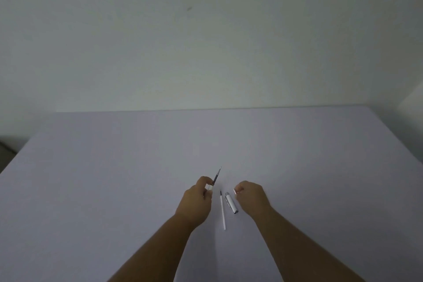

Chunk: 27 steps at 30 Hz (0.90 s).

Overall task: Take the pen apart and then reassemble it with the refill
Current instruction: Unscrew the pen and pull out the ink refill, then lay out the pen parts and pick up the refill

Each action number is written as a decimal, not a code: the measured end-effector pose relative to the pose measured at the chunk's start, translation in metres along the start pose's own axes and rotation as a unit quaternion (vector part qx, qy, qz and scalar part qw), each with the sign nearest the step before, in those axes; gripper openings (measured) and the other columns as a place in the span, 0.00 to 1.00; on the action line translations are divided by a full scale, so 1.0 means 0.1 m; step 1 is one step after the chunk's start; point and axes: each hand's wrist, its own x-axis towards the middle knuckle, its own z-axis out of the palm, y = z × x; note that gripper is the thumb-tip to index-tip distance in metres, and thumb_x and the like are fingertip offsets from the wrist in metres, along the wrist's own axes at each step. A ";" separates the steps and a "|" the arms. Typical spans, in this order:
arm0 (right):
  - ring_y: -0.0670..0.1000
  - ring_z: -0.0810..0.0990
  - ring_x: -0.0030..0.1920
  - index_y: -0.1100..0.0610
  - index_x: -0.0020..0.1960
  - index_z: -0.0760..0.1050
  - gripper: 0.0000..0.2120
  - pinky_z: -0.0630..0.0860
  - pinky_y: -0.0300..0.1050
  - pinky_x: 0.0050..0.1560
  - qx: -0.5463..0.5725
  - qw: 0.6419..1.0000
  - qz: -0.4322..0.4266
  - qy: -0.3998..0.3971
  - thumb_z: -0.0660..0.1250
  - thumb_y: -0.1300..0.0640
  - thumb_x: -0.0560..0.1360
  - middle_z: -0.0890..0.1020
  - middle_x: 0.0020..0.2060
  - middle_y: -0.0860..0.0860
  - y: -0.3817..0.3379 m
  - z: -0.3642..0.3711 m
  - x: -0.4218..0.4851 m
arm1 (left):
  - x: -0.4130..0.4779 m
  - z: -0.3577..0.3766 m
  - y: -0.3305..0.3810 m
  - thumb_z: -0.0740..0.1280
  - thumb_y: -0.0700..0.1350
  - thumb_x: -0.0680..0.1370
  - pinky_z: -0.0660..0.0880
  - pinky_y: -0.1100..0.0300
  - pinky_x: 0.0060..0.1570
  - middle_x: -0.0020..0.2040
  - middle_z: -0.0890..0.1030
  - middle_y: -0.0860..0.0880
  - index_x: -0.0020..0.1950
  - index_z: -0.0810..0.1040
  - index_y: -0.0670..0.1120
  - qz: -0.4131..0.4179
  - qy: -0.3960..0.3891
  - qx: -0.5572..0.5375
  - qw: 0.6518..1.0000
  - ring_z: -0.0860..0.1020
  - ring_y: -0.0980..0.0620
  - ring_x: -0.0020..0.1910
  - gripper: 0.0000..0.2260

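Observation:
My left hand (pixel 198 199) grips the white pen barrel (pixel 209 188), mostly hidden in the fist, and a dark refill (pixel 217 176) sticks out of it, pointing up and away. My right hand (pixel 250 193) pinches a small silver part (pixel 235 190) between its fingertips. Between the two hands, a thin white refill (pixel 222 210) with a dark tip lies on the table. Just right of it lies the white upper half of the pen (pixel 231 202) with its silver clip.
The table (pixel 114 190) has a plain pale lilac top and runs back to a bare white wall (pixel 206 41). Its left edge drops off at the far left, where a dark object (pixel 5 149) shows.

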 end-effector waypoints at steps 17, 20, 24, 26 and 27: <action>0.55 0.78 0.56 0.59 0.54 0.80 0.11 0.73 0.44 0.57 -0.062 0.997 -0.033 -0.010 0.64 0.61 0.74 0.82 0.54 0.56 0.15 0.17 0.05 | -0.03 0.06 -0.08 0.57 0.43 0.79 0.72 0.62 0.34 0.44 0.81 0.42 0.57 0.70 0.52 0.012 -0.015 0.031 0.999 0.72 0.53 0.32 0.09; 0.55 0.78 0.57 0.58 0.55 0.80 0.11 0.73 0.44 0.58 -0.046 0.999 -0.025 -0.007 0.65 0.61 0.74 0.82 0.55 0.57 0.16 0.17 0.05 | -0.03 0.07 -0.09 0.56 0.44 0.80 0.73 0.60 0.36 0.44 0.81 0.43 0.57 0.70 0.52 0.012 -0.018 0.035 0.999 0.73 0.52 0.32 0.08; 0.55 0.77 0.59 0.58 0.57 0.79 0.12 0.72 0.43 0.59 -0.049 0.999 -0.022 -0.009 0.62 0.61 0.75 0.81 0.56 0.57 0.14 0.15 0.04 | -0.02 0.07 -0.09 0.57 0.44 0.80 0.73 0.62 0.35 0.43 0.81 0.44 0.57 0.70 0.52 0.014 -0.015 0.041 0.999 0.73 0.53 0.31 0.08; 0.55 0.78 0.58 0.58 0.57 0.79 0.13 0.72 0.43 0.58 0.003 1.000 -0.019 0.022 0.61 0.62 0.75 0.82 0.55 0.56 0.09 0.10 0.02 | -0.02 0.07 -0.08 0.57 0.44 0.80 0.72 0.62 0.34 0.43 0.81 0.44 0.57 0.70 0.52 0.014 -0.014 0.040 0.999 0.72 0.54 0.31 0.08; 0.54 0.79 0.55 0.58 0.55 0.80 0.12 0.74 0.44 0.56 0.071 0.997 -0.011 0.033 0.62 0.62 0.75 0.83 0.53 0.55 0.05 0.06 0.01 | -0.01 0.07 -0.08 0.57 0.44 0.80 0.72 0.61 0.34 0.43 0.81 0.44 0.57 0.70 0.52 0.014 -0.013 0.038 0.999 0.73 0.54 0.31 0.08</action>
